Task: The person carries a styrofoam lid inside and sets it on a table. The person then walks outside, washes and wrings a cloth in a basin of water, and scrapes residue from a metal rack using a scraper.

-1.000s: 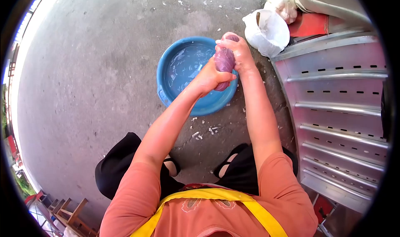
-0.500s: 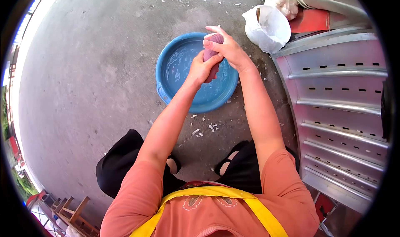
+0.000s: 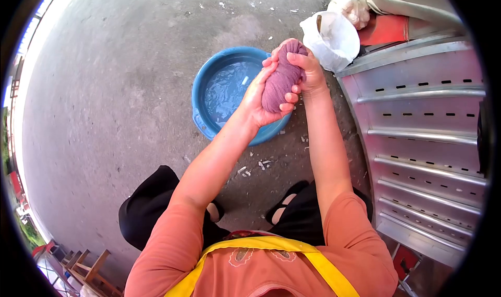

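A bunched purple cloth (image 3: 281,83) is squeezed between my two hands over the right side of a blue basin (image 3: 202,77). My left hand (image 3: 257,100) cups the cloth from the left and below, its fingers curled about it. From the right, my right hand (image 3: 312,73) wraps the cloth's upper part, the thumb pressing on top. Water (image 3: 227,88) lies in the basin, with a small white piece (image 3: 245,80) in it. The basin rests on the concrete floor, and my hands hide part of its right rim.
A white-lined bucket (image 3: 334,44) and a white bag (image 3: 350,7) stand at the upper right. Along the right is a slotted metal panel (image 3: 417,114) with rails. White scraps (image 3: 265,164) litter the floor near my feet. Wooden furniture (image 3: 88,268) sits lower left.
Both hands have turned the cloth and brought it closer to me and slightly right, so more of it shows. The basin appears slightly lower and further left in view.
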A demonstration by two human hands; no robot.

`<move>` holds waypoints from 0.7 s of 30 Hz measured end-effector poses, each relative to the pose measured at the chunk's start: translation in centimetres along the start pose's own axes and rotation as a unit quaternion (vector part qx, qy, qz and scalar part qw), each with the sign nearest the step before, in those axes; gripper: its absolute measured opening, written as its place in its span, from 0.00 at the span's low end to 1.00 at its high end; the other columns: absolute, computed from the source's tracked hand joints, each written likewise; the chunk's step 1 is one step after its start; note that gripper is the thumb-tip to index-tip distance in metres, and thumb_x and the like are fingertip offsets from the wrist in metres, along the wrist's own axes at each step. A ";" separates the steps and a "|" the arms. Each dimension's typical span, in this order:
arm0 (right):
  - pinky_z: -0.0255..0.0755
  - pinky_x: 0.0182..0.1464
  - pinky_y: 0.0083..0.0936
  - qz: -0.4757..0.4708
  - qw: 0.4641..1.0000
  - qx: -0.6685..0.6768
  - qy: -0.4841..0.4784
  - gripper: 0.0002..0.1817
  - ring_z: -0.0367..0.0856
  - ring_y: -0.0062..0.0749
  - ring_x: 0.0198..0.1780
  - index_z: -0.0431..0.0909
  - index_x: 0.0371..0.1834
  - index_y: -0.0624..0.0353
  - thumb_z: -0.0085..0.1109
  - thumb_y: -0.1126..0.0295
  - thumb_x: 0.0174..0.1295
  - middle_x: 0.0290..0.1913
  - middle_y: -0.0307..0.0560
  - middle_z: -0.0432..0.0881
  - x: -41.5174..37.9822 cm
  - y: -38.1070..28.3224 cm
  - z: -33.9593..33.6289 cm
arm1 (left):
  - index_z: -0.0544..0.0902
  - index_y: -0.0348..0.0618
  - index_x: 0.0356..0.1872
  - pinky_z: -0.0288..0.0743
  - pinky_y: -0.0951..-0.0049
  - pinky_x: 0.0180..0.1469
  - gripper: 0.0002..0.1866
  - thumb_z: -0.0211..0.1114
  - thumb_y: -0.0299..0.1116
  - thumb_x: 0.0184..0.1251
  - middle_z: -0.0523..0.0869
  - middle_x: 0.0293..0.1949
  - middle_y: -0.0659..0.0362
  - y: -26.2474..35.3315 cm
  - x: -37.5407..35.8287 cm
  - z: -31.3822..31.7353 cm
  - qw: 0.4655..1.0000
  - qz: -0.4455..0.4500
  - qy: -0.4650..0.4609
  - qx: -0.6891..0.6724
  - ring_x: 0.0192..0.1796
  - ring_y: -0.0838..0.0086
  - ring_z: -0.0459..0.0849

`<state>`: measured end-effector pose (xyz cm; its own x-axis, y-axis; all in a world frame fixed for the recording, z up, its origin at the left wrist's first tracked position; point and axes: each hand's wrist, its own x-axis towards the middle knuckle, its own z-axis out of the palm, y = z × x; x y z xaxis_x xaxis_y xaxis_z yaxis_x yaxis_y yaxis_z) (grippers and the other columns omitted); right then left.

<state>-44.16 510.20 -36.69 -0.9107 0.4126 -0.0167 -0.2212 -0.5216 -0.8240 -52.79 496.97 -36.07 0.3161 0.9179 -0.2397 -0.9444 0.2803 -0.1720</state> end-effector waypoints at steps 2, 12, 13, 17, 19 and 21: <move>0.77 0.46 0.36 -0.011 0.997 0.005 0.080 0.18 0.80 0.40 0.42 0.73 0.48 0.63 0.58 0.68 0.56 0.39 0.53 0.79 0.4 1.0 -0.1 | 0.69 0.35 0.50 0.63 0.80 0.17 0.28 0.57 0.54 0.67 0.74 0.32 0.54 -0.4 0.0 0.8 0.998 0.047 0.031 -0.026 0.25 0.74 0.71; 0.76 0.50 0.33 -0.021 0.995 -0.066 -0.067 0.19 0.80 0.35 0.46 0.74 0.48 0.63 0.63 0.68 0.54 0.52 0.57 0.77 0.0 0.9 0.4 | 0.69 0.38 0.49 0.61 0.83 0.18 0.25 0.57 0.53 0.68 0.73 0.34 0.53 0.9 -0.5 -2.0 0.999 0.026 0.019 -0.037 0.27 0.76 0.71; 0.77 0.49 0.34 -0.016 0.992 -0.121 -0.036 0.18 0.81 0.34 0.43 0.75 0.43 0.63 0.65 0.67 0.52 0.47 0.56 0.80 0.1 1.1 0.2 | 0.69 0.39 0.49 0.62 0.83 0.18 0.24 0.58 0.52 0.68 0.74 0.34 0.53 0.7 -0.4 -2.1 0.998 0.044 0.029 -0.018 0.28 0.76 0.72; 0.79 0.40 0.33 0.033 0.982 -0.114 0.144 0.09 0.81 0.34 0.35 0.75 0.34 0.62 0.62 0.70 0.54 0.32 0.49 0.80 0.4 1.7 0.8 | 0.70 0.43 0.49 0.66 0.81 0.20 0.20 0.60 0.48 0.68 0.75 0.36 0.52 -0.1 -0.4 -0.9 0.988 0.107 0.074 0.087 0.30 0.74 0.74; 0.78 0.38 0.32 0.045 0.986 -0.035 0.158 0.07 0.81 0.34 0.33 0.74 0.33 0.61 0.60 0.71 0.55 0.30 0.48 0.79 0.6 1.6 0.8 | 0.71 0.42 0.48 0.68 0.80 0.22 0.18 0.64 0.40 0.65 0.76 0.36 0.53 -0.2 -1.0 0.1 0.982 0.118 0.058 0.137 0.32 0.73 0.77; 0.78 0.35 0.31 0.044 0.986 0.000 0.164 0.05 0.80 0.34 0.31 0.73 0.32 0.61 0.58 0.72 0.56 0.27 0.47 0.77 0.7 1.3 1.3 | 0.71 0.41 0.47 0.68 0.80 0.22 0.17 0.65 0.36 0.63 0.76 0.35 0.54 0.4 -1.1 -0.4 0.967 0.101 0.051 0.227 0.32 0.74 0.77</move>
<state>-45.54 508.79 -37.02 -0.7647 0.5852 -0.2698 -0.1463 -0.5654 -0.8117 -53.44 495.98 -36.24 0.1060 0.9407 -0.3222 -0.9227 0.2139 0.3208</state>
